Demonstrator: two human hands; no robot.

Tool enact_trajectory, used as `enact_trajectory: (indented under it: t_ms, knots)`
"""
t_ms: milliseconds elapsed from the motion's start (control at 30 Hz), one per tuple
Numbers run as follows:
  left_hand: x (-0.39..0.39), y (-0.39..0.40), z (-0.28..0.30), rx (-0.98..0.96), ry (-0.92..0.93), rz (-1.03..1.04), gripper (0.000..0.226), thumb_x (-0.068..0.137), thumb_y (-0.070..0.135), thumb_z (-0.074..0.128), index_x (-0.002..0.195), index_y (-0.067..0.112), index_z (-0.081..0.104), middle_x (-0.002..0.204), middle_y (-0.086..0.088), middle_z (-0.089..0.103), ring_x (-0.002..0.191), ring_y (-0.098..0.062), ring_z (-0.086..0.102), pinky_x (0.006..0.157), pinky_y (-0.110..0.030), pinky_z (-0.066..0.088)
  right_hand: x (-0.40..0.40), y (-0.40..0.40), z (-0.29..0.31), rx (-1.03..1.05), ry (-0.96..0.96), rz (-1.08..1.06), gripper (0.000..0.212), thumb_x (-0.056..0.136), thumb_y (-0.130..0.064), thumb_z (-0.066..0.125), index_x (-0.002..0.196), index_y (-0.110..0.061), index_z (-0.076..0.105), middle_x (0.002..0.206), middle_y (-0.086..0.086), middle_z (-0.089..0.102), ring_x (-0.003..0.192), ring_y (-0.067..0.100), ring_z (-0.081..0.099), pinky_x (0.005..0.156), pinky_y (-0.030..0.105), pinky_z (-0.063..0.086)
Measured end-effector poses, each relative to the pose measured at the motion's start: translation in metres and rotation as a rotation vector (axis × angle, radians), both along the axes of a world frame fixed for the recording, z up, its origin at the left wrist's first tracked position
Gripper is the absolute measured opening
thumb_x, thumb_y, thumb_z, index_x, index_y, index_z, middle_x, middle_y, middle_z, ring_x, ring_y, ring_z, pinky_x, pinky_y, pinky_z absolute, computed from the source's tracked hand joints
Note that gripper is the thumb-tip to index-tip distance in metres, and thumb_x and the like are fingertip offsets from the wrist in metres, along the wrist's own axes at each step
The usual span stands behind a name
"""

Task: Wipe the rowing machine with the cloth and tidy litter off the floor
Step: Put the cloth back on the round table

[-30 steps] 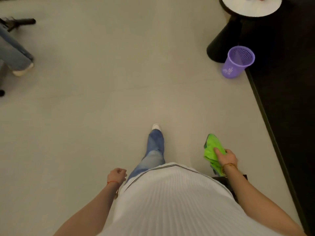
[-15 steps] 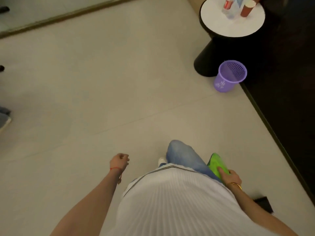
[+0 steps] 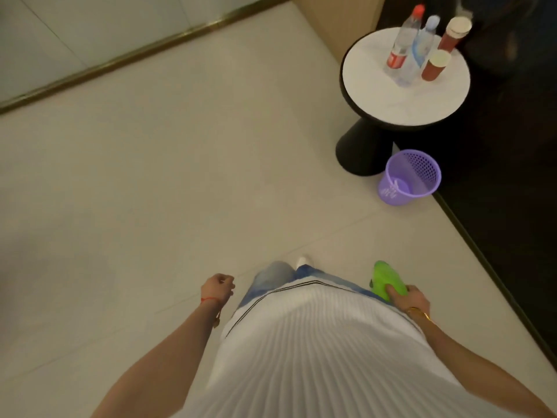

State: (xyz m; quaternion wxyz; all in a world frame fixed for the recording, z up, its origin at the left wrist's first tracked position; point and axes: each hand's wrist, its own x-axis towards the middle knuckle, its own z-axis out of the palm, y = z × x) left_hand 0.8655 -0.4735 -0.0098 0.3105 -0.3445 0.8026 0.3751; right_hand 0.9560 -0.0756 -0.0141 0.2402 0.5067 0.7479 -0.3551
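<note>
My right hand grips a bright green cloth at my right hip, thumb pressed on it. At my left side my left hand hangs with its fingers curled in and nothing visible in it. A purple mesh waste basket stands on the pale floor ahead on the right, tilted slightly toward me. The rowing machine is out of sight. No litter shows on the floor.
A round white-topped side table on a black cone base stands beyond the basket, carrying two water bottles and two red paper cups. Dark flooring runs along the right. A brass-edged wall base crosses the far left.
The view has swung up and to the right as I walk: table and basket have come closer, the bottles and cups have come into full view, and the other person's legs on the left have gone.
</note>
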Motion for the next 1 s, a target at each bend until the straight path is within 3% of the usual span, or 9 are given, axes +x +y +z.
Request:
enact_trajectory:
  t_ms: [100, 200, 367, 533, 633, 667, 767, 1000]
  knots:
    - [-0.054, 0.009, 0.003, -0.004, -0.034, 0.014, 0.028, 0.091, 0.014, 0.052, 0.109, -0.003, 0.065, 0.102, -0.020, 0.072, 0.078, -0.027, 0.065, 0.085, -0.035, 0.052, -0.093, 0.008, 0.030, 0.029, 0.081, -0.015, 0.074, 0.070, -0.058, 0.054, 0.118, -0.002, 0.059, 0.116, 0.024, 0.064, 0.110, 0.039, 0.058, 0.090, 0.036, 0.044]
    - [-0.102, 0.020, 0.003, -0.025, -0.085, -0.022, 0.028, 0.092, 0.014, 0.051, 0.110, -0.003, 0.066, 0.109, -0.019, 0.071, 0.099, -0.031, 0.066, 0.091, -0.031, 0.047, -0.174, 0.021, 0.033, 0.057, 0.189, -0.052, 0.074, 0.063, -0.058, 0.052, 0.115, -0.006, 0.060, 0.111, 0.021, 0.066, 0.107, 0.038, 0.059, 0.092, 0.038, 0.044]
    - [-0.202, 0.035, -0.005, -0.115, -0.187, -0.151, 0.031, 0.094, 0.014, 0.049, 0.116, 0.001, 0.066, 0.126, -0.018, 0.063, 0.120, -0.033, 0.055, 0.096, -0.031, 0.042, -0.281, 0.043, 0.012, 0.067, 0.250, -0.065, 0.049, 0.084, -0.044, 0.064, 0.117, -0.008, 0.059, 0.112, 0.020, 0.065, 0.107, 0.038, 0.058, 0.092, 0.039, 0.044]
    - [-0.342, 0.051, -0.003, -0.136, -0.139, -0.214, 0.030, 0.093, 0.012, 0.049, 0.116, 0.001, 0.065, 0.124, -0.017, 0.064, 0.117, -0.032, 0.057, 0.096, -0.030, 0.042, -0.360, 0.051, 0.008, 0.057, 0.257, -0.127, 0.066, 0.073, -0.056, 0.062, 0.118, -0.007, 0.059, 0.113, 0.021, 0.065, 0.107, 0.038, 0.058, 0.093, 0.039, 0.044]
    - [-0.438, 0.067, -0.004, -0.097, -0.063, -0.277, 0.028, 0.092, 0.016, 0.051, 0.109, -0.001, 0.067, 0.097, -0.014, 0.073, 0.095, -0.026, 0.066, 0.093, -0.027, 0.047, -0.405, 0.059, 0.014, 0.077, 0.285, -0.181, 0.077, 0.064, -0.060, 0.051, 0.121, -0.009, 0.057, 0.115, 0.021, 0.064, 0.106, 0.039, 0.058, 0.092, 0.041, 0.045]
    - [-0.470, 0.073, -0.005, -0.092, -0.043, -0.305, 0.028, 0.091, 0.017, 0.052, 0.105, -0.001, 0.068, 0.087, -0.011, 0.073, 0.091, -0.027, 0.068, 0.094, -0.032, 0.051, -0.420, 0.064, 0.019, 0.087, 0.299, -0.192, 0.079, 0.064, -0.060, 0.049, 0.124, -0.009, 0.055, 0.117, 0.022, 0.063, 0.107, 0.040, 0.057, 0.092, 0.041, 0.045]
    - [-0.558, 0.108, -0.011, -0.121, 0.043, -0.500, 0.026, 0.088, 0.022, 0.053, 0.099, 0.005, 0.070, 0.094, -0.014, 0.074, 0.096, -0.032, 0.069, 0.091, -0.042, 0.054, -0.461, 0.082, 0.029, 0.155, 0.327, -0.175, 0.078, 0.068, -0.056, 0.048, 0.131, -0.010, 0.049, 0.120, 0.022, 0.061, 0.108, 0.040, 0.057, 0.090, 0.039, 0.045]
    - [-0.689, 0.280, 0.028, -0.152, 0.390, -1.042, 0.027, 0.090, 0.018, 0.049, 0.113, 0.012, 0.063, 0.110, -0.013, 0.068, 0.104, -0.032, 0.063, 0.087, -0.035, 0.050, -0.550, 0.154, 0.015, 0.339, 0.283, 0.115, 0.063, 0.085, -0.047, 0.060, 0.136, -0.015, 0.044, 0.122, 0.019, 0.059, 0.105, 0.039, 0.056, 0.088, 0.044, 0.047]
